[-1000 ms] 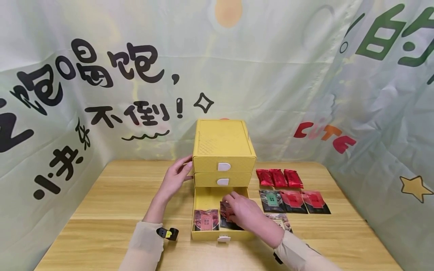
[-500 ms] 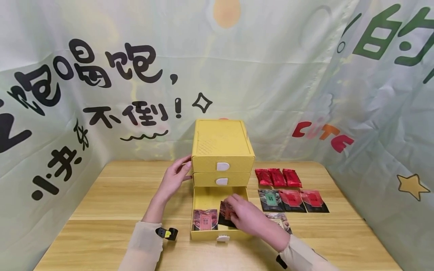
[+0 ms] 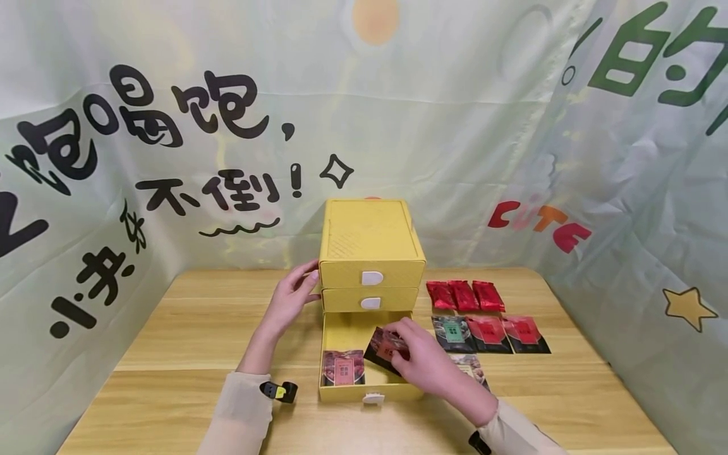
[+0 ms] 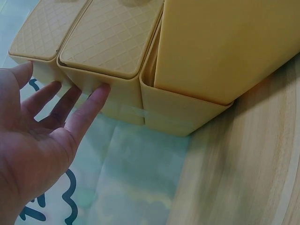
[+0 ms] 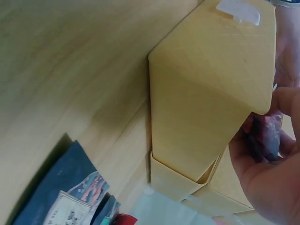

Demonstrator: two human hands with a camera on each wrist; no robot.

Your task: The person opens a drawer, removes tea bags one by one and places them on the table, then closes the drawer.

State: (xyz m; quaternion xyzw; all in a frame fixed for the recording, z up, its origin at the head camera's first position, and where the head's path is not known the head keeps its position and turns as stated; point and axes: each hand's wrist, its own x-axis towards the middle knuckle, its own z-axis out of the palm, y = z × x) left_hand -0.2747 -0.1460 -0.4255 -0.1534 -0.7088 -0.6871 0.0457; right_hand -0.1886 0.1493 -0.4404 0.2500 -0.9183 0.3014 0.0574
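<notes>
A yellow three-drawer box [image 3: 366, 230] stands on the table with its bottom drawer [image 3: 341, 394] pulled out. My right hand [image 3: 432, 363] pinches a dark red sachet [image 3: 378, 346], tilted over the drawer's right half; the right wrist view shows the sachet [image 5: 269, 136] between thumb and fingers beside the drawer wall [image 5: 201, 112]. A pink-labelled sachet [image 3: 344, 368] lies in the drawer's front left. My left hand [image 3: 286, 304] rests its outstretched fingers against the box's left side; in the left wrist view its fingertips [image 4: 102, 93] touch the edge by the upper drawers.
Right of the box, three shiny red packets [image 3: 464, 295] lie in a row. In front of them are a green-labelled sachet [image 3: 454, 332] and two red ones [image 3: 490, 335]. Another sachet [image 3: 472, 366] is partly hidden by my right forearm. A printed curtain surrounds the wooden table [image 3: 188, 354].
My right hand has moved slightly right, and the dark red sachet has turned and tilted up in its fingers. The left hand stays at the box's side.
</notes>
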